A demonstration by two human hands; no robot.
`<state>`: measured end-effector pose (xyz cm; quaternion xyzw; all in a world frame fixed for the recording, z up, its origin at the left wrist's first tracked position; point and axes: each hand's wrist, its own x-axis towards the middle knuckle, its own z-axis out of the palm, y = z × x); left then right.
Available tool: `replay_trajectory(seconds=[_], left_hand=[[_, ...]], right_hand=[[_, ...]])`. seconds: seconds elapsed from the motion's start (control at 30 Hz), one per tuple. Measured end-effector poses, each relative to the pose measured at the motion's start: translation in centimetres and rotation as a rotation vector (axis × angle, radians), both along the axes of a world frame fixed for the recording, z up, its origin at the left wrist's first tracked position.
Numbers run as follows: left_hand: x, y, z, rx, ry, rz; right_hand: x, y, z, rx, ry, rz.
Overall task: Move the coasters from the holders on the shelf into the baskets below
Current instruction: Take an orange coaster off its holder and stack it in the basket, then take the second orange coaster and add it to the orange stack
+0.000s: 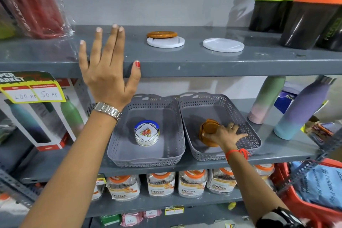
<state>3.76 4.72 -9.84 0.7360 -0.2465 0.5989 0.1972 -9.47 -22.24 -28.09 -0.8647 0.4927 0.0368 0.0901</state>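
1. Partly, our right hand (pixel 223 134) hides the stack of round orange plastic coasters (pixel 209 132) in the right grey perforated basket (pixel 246 126); our fingers grip it.
2. Our left hand (pixel 109 66) is raised flat, fingers spread and empty, against the upper grey metal shelf (pixel 203 63).
3. One orange coaster (pixel 162 34) sits on the left white round holder (pixel 166 42).
4. Patterned white coasters (pixel 146 133) lie in the left grey basket (pixel 129 146).
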Motion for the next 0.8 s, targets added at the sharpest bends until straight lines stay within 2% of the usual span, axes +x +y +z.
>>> replay_trajectory(seconds=[0.07,0.13,0.23,0.37,0.47,0.53,0.57,0.7,0.8], left_hand=[[0.0,0.0,0.0,-0.001,0.0,0.006],[-0.1,0.0,0.0,0.002,0.002,0.005],[-0.2,0.0,0.1,0.004,0.0,0.007],[-0.4,0.0,0.2,0.006,0.014,0.001],[-0.6,0.1,0.3,0.02,0.025,-0.01],[-0.8,0.2,0.5,0.023,0.039,-0.016],[-0.8,0.2,0.5,0.025,0.051,-0.017],[-1.3,0.3,0.7,0.031,0.081,-0.033],[-1.5,0.4,0.8,0.043,0.108,-0.046]], right_hand=[[-0.1,0.4,0.5,-0.009,-0.065,-0.016],[-0.3,1.3,1.5,-0.077,-0.213,-0.042],[-0.8,3.6,4.6,-0.357,-0.564,0.012],[-2.4,8.0,11.3,-0.922,-1.164,0.144],[-3.0,10.9,17.4,-0.994,-1.413,0.258],[-2.0,11.9,21.2,-0.94,-1.41,0.295],[-1.3,12.2,23.0,-0.883,-1.328,0.308],[2.5,11.8,28.5,-0.561,-0.793,0.415],[6.2,11.3,30.8,-0.423,-0.567,0.478]])
